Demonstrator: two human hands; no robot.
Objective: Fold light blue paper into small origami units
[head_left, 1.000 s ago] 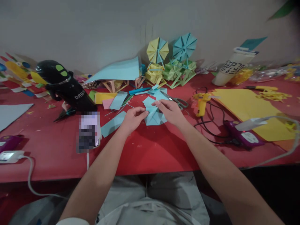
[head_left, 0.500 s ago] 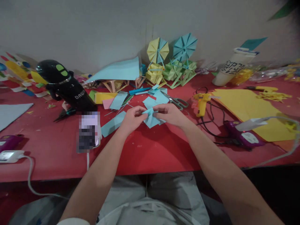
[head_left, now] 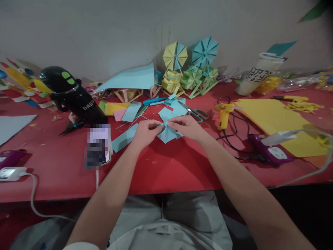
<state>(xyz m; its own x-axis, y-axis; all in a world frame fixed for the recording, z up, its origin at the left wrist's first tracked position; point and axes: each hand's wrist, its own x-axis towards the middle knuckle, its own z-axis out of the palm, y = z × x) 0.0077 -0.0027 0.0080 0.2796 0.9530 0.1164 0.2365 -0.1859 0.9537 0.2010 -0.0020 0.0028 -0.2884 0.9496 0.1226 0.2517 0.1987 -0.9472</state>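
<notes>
A small folded piece of light blue paper (head_left: 167,134) is held between my two hands, above the red table (head_left: 166,170). My left hand (head_left: 147,132) pinches its left side with thumb and fingers. On the other side, my right hand (head_left: 187,126) has its fingertips closed on the paper's upper right part. Creases run down from the pinched point. Just beyond my fingers lie more blue paper pieces (head_left: 177,107) and grey-handled scissors (head_left: 198,114). A blue paper strip (head_left: 125,139) rests beside my left wrist.
A phone (head_left: 99,146) and a black bottle (head_left: 75,97) stand left. On the right are a yellow glue gun (head_left: 223,116), its black cord, a purple power strip (head_left: 272,152) and yellow sheets (head_left: 281,125). Folded paper models (head_left: 197,74) and a white cup (head_left: 260,73) line the wall.
The fingers of my right hand have shifted slightly left over the paper, and more of the paper's lower right face shows. Both hands still hold it in nearly the same spot.
</notes>
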